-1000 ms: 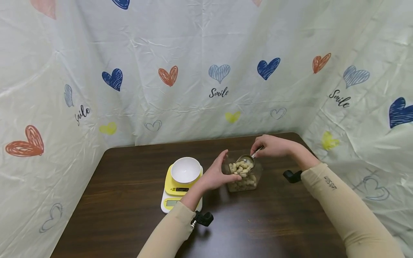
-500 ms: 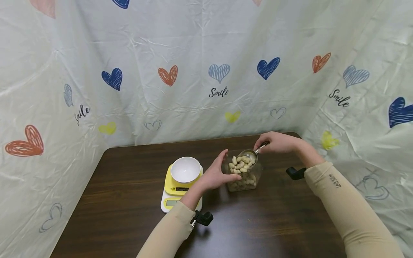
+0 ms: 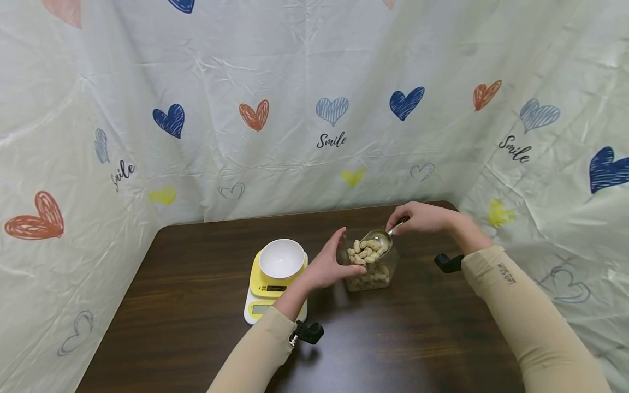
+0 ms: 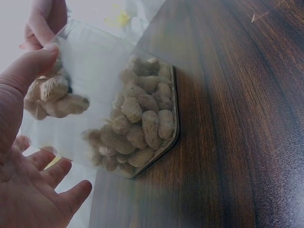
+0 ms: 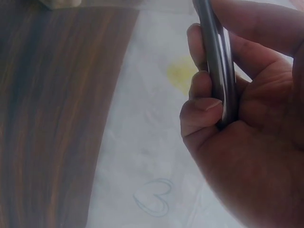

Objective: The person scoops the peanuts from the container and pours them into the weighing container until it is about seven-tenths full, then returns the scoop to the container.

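My right hand (image 3: 411,217) grips the handle of a metal scoop (image 3: 379,237), curled round it in the right wrist view. Unshelled peanuts (image 3: 365,252) fill the scoop, at the mouth of a clear plastic container (image 3: 394,266). More peanuts (image 4: 137,116) lie in the container's bottom, seen through its wall in the left wrist view. My left hand (image 3: 328,266) holds the container from the left, thumb at the near rim and fingers spread along the side. The container stands on the table.
Left of the container, a yellow and white kitchen scale (image 3: 262,289) carries a white bowl (image 3: 282,258). The dark wooden table (image 3: 196,295) ends at a heart-printed curtain (image 3: 275,164) behind and at the sides.
My right hand has risen slightly and shifted right, bringing the scoop of peanuts up at the container's mouth. Over the last half second it barely moves. My left hand stays on the container.
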Action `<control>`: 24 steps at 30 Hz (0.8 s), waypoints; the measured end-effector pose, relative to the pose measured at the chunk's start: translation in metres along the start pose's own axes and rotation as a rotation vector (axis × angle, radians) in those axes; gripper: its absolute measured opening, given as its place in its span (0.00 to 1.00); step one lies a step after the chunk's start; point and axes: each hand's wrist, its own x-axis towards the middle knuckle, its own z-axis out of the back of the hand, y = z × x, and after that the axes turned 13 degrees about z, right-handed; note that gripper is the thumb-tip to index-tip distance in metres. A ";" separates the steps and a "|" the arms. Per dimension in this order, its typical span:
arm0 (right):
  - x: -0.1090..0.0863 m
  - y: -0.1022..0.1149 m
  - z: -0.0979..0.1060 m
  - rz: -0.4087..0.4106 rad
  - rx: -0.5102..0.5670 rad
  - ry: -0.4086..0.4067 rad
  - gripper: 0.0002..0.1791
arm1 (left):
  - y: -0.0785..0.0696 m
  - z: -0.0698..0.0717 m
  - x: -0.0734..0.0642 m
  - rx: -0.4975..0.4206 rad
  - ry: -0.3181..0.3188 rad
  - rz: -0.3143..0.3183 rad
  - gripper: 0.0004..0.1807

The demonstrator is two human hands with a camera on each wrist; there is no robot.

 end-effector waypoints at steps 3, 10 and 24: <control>0.002 0.000 -0.002 -0.004 0.000 0.009 0.11 | -0.001 0.000 -0.001 0.003 0.002 -0.001 0.62; 0.001 0.001 -0.002 -0.034 -0.003 -0.003 0.11 | -0.002 0.000 -0.003 0.001 0.009 0.005 0.62; -0.003 0.007 0.014 -0.078 0.036 -0.029 0.13 | 0.002 -0.003 0.002 0.015 -0.006 0.006 0.61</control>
